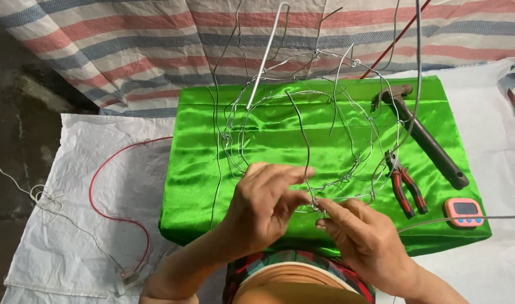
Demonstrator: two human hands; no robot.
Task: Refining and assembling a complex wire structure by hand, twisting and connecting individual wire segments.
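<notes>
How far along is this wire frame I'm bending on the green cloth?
Done: the wire frame already has rings joined by ribs. In hand: the left hand and right hand pinch a joint at its near edge. Left: several wire ends stick out loose; pliers and hammer lie untouched on the green cloth.

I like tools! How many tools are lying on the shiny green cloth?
3. A hammer lies slanted at the cloth's right side, red-handled pliers sit just left of its handle, and a small pink timer rests at the near right corner. None seem hidden.
</notes>
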